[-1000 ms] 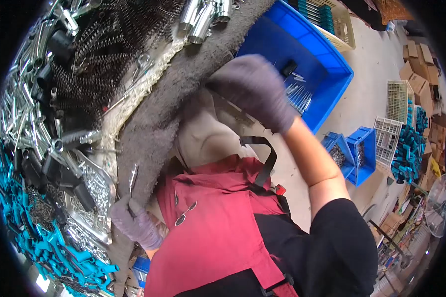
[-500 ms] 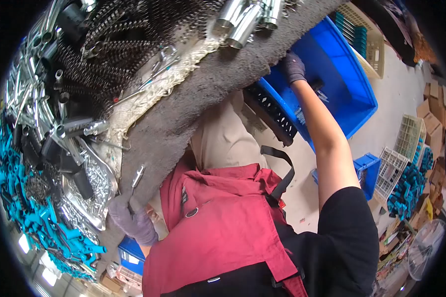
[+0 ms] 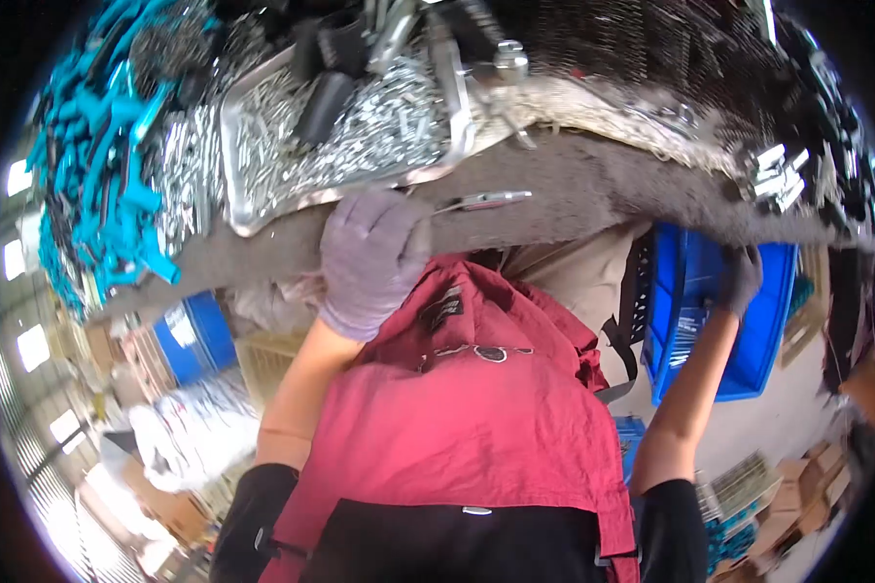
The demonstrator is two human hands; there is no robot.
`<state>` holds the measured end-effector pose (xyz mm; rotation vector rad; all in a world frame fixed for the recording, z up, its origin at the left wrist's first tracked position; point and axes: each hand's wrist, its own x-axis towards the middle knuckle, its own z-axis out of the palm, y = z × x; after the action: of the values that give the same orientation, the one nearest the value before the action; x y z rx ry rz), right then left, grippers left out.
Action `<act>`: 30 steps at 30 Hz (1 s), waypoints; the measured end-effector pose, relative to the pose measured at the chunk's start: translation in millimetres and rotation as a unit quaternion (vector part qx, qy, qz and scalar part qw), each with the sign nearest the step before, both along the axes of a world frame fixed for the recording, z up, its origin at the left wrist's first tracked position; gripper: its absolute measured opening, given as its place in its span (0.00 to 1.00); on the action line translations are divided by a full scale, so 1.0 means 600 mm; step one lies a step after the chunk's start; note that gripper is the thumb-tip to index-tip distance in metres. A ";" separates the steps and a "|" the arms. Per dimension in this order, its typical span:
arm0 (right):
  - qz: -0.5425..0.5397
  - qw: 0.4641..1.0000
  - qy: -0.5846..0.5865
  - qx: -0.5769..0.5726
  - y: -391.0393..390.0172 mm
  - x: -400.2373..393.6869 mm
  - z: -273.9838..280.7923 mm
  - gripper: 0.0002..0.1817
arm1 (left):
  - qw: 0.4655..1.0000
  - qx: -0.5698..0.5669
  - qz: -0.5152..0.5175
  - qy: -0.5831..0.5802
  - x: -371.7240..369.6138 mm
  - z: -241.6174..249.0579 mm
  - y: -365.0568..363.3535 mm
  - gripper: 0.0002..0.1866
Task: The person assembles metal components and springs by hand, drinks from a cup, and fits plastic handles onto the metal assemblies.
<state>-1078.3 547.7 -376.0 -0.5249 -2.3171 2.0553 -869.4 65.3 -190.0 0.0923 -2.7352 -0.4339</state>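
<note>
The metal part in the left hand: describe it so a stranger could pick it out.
Find the grey felt-covered table edge. The gloved left hand grips there, below the metal tray of loose silver parts. The slim silver metal part sticks out sideways from its fingers, alone on the felt.

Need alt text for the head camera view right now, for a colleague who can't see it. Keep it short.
A person's gloved left hand holds a slim metal part at the edge of a grey felt-covered bench, while the gloved right hand reaches into a blue bin below. A metal tray of small silver parts and teal handles crowd the bench.
</note>
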 end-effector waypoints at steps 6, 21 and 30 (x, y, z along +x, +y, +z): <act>0.103 0.958 0.255 0.083 -0.304 0.192 0.266 0.09 | 0.999 0.014 -0.034 0.039 0.001 -0.010 -0.008 0.06; 0.426 0.743 0.407 0.318 -0.537 0.199 0.313 0.08 | 0.997 0.040 -0.027 0.054 0.014 -0.024 -0.015 0.12; 0.462 0.654 0.447 0.399 -0.549 0.198 0.335 0.11 | 0.998 0.047 -0.038 0.034 0.018 -0.023 -0.019 0.13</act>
<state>-959.8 218.3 -175.0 1.5524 -2.4344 0.6187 -858.5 53.9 -203.7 -0.0013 -2.6572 -0.5766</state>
